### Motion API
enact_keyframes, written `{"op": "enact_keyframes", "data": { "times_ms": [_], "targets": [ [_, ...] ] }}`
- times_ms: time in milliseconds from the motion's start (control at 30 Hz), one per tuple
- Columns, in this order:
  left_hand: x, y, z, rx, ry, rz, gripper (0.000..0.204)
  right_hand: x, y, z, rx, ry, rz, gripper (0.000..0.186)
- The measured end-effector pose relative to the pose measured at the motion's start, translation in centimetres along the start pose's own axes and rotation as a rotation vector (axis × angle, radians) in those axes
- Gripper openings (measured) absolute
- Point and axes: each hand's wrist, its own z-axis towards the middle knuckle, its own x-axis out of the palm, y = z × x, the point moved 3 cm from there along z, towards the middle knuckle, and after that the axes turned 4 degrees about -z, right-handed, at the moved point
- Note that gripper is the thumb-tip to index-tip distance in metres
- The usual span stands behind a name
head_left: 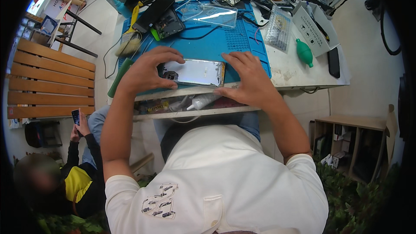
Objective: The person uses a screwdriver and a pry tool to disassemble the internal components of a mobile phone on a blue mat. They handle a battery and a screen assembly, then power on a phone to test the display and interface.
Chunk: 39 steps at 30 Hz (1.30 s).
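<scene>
A phone (pixel 197 73) with a pale, shiny back and a dark camera block at its left end lies crosswise at the front edge of the blue mat (pixel 208 43). My left hand (pixel 149 70) closes round its left end, fingertips on the far edge and thumb by the near edge. At the other end, my right hand (pixel 252 78) is spread, its thumb close to the near right corner and its forefinger a little beyond the far corner. Whether the right fingertips touch the phone is hard to see. The phone's underside is hidden.
Beyond lie an opened dark device (pixel 169 24), a clear plastic case (pixel 210 15) and a brush (pixel 129 43). A green air blower (pixel 304 53) and black phone (pixel 333 63) sit right. Below is an open drawer (pixel 199 103). Another person (pixel 78 182) sits left.
</scene>
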Motion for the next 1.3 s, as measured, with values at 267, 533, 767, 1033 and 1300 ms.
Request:
{"op": "enact_keyframes", "data": {
  "times_ms": [267,533,767,1033,1300],
  "targets": [
    [-0.1,0.4,0.0,-0.082,0.003,-0.01,0.096,0.7,0.2,0.9,0.051,0.087,-0.058,0.076],
    [-1.5,2.2,-2.1,-0.148,-0.049,-0.071,0.098,0.8,0.1,1.3,0.071,0.08,-0.019,0.079],
    [-1.3,2.5,-2.0,-0.114,-0.074,-0.076,0.095,0.8,0.2,1.3,0.065,0.06,-0.018,0.076],
    [-1.4,2.2,-1.7,-0.155,-0.015,-0.069,0.096,1.0,0.1,1.2,0.033,0.055,-0.034,0.078],
    [-1.7,1.8,-1.3,-0.094,0.009,0.025,0.091,0.6,0.4,2.5,0.027,0.097,0.0,0.076]
  ]
}}
